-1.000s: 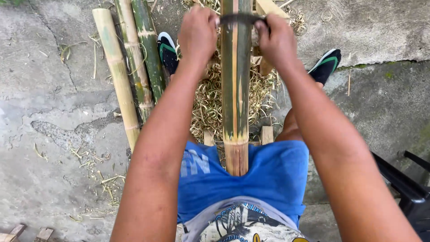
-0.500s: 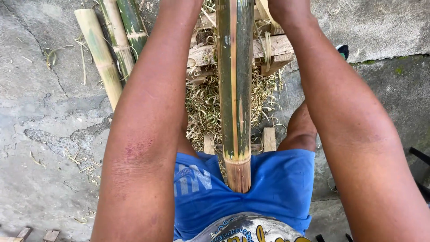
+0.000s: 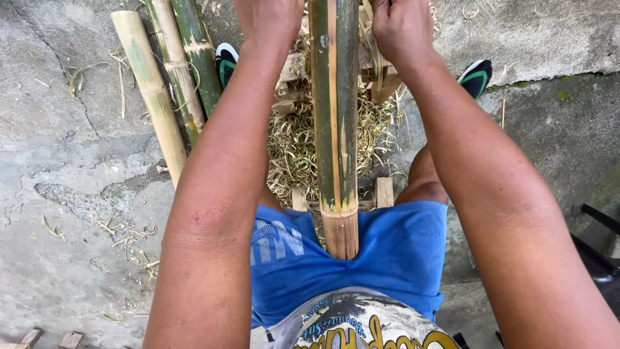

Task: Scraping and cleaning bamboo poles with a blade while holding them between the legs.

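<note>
The long green bamboo pole (image 3: 334, 116) stays braced against the blue shorts (image 3: 394, 252). Both hands, left hand (image 3: 270, 19) and right hand (image 3: 400, 26), have drawn back toward the body, fists closed beside it; what they grip is hidden. Pale shavings (image 3: 294, 145) lie beneath.

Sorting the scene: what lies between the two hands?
In the head view, the green bamboo pole runs between the left hand and right hand.
</note>
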